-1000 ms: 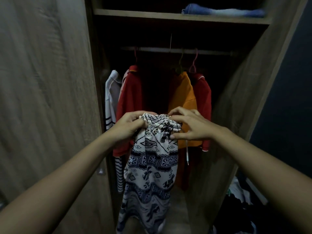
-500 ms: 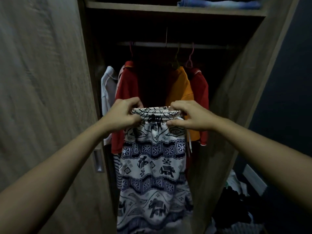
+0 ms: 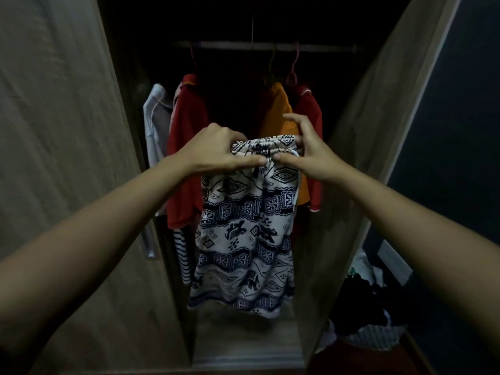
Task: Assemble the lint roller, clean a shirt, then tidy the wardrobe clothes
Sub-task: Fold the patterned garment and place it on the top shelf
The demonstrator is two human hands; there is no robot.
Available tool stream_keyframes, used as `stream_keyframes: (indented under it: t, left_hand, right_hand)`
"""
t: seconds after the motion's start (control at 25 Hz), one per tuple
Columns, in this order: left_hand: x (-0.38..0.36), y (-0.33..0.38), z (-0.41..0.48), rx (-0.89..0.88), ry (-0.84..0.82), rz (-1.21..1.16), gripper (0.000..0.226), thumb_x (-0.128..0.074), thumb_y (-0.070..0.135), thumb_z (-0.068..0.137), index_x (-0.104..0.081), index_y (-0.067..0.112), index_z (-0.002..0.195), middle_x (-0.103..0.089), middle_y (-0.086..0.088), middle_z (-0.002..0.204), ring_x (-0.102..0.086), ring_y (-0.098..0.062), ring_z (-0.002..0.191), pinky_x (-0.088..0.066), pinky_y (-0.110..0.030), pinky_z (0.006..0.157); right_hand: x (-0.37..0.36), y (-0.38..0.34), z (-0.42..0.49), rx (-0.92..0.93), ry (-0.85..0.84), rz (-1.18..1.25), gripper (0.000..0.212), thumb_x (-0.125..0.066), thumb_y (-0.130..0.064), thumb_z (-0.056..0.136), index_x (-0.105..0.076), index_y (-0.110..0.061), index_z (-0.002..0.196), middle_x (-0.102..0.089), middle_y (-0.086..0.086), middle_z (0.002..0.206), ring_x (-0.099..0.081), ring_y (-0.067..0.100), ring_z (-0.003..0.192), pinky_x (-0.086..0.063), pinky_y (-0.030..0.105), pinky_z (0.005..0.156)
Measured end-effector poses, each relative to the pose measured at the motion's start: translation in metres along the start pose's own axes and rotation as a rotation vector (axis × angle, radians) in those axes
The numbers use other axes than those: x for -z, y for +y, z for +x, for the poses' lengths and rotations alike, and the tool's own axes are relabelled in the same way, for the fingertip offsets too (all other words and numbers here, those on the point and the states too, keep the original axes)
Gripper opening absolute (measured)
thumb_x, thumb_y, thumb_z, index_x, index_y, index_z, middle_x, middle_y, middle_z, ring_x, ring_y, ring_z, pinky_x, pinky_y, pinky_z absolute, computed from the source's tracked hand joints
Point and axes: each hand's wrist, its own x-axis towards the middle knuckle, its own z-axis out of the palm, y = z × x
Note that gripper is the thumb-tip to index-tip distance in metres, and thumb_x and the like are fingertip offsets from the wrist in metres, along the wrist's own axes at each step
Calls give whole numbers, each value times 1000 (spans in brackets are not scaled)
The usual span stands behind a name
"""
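Both hands — left hand (image 3: 216, 152), right hand (image 3: 311, 155) — pinch the patterned shorts (image 3: 243, 234) waistband.

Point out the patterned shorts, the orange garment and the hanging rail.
patterned shorts (image 3: 243, 226), head view, middle of the front panel.
orange garment (image 3: 276, 110), head view, upper chest.
hanging rail (image 3: 230, 46), head view, bare middle stretch.

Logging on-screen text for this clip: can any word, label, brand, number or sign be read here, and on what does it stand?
None can be read. The patterned shorts gripped by the left hand and right hand carry only printed figures and ornaments, no letters. The hanging clothes show no legible label.
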Motion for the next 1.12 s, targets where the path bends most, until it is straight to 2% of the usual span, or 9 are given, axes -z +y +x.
stream_keyframes:
  t: [0.16, 0.28, 0.44, 0.6, 0.76, 0.84, 0.96, 1.04, 1.12]
  left_hand:
    - [9, 6, 14, -47, 72, 48, 69, -43, 76, 73, -68, 13, 90, -63, -3, 65, -50, -7, 53, -36, -28, 53]
    - [30, -3, 18, -43, 139, 0, 53, -53, 59, 84, -65, 8, 81, -57, -4, 61, -52, -8, 55, -35, -23, 53]
    - [58, -45, 3, 73, 72, 100, 66, -46, 68, 80, -66, 5, 87, -57, -9, 62, -46, -4, 56, -32, -21, 50]
    - [58, -60, -17, 143, -52, -17, 57, -52, 55, 78, -65, 2, 95, -64, -17, 79, -55, -2, 60, -41, -14, 54]
    - [66, -50, -15, 83, -115, -69, 69, -46, 75, 73, -61, 9, 88, -61, -15, 80, -59, -19, 70, -47, -32, 62]
    - [67, -38, -10, 40, -155, -40, 65, -47, 75, 74, -59, 11, 81, -52, -5, 67, -52, -18, 64, -39, -29, 57]
    - [67, -22, -4, 11, -180, 3, 43, -57, 51, 81, -63, 9, 82, -47, 1, 63, -53, -34, 82, -40, -38, 63]
    - [68, -21, -4, -4, -199, 30, 39, -59, 51, 80, -65, 12, 84, -50, 1, 63, -53, -35, 87, -42, -39, 66]
    - [72, -29, -10, -9, -211, 75, 51, -60, 61, 72, -67, 13, 87, -56, -2, 66, -54, -31, 84, -43, -37, 66]
  right_hand:
    - [-13, 26, -10, 6, 129, 105, 76, -72, -33, 77, -24, -33, 136, -52, 0, 132, -55, 13, 118, -47, 30, 97]
    - [-47, 69, -36, -102, -37, -138, 77, -68, -42, 77, -26, -22, 139, -36, -7, 143, -38, 5, 130, -36, 23, 104]
    - [-52, 119, -59, -153, 100, -107, 14, -49, -14, 95, -54, -17, 108, -63, 2, 95, -55, -1, 80, -45, 28, 75]
    - [-40, 108, -55, -214, 53, -82, 24, -47, -19, 95, -55, -16, 118, -57, -15, 84, -53, -14, 65, -42, 9, 62]
    - [-58, 88, -53, -244, -173, -88, 62, -64, -54, 76, -47, -27, 129, -58, -15, 118, -59, -3, 102, -53, 23, 86]
    - [-76, 74, -47, -197, -149, 52, 54, -67, -41, 81, -44, -27, 128, -54, -18, 122, -54, -11, 109, -48, 18, 94]
    - [-98, 43, -28, -129, -48, 279, 65, -70, -9, 80, -27, -30, 125, -43, -28, 115, -46, -31, 95, -38, -4, 78]
    - [-105, 27, -8, -82, 62, 328, 68, -79, -21, 72, -34, -32, 122, -50, -20, 118, -51, -19, 104, -42, 3, 86]
    - [-107, 9, 13, -8, 153, 307, 47, -78, -29, 73, -50, -36, 110, -56, -10, 122, -55, 1, 111, -45, 23, 96]
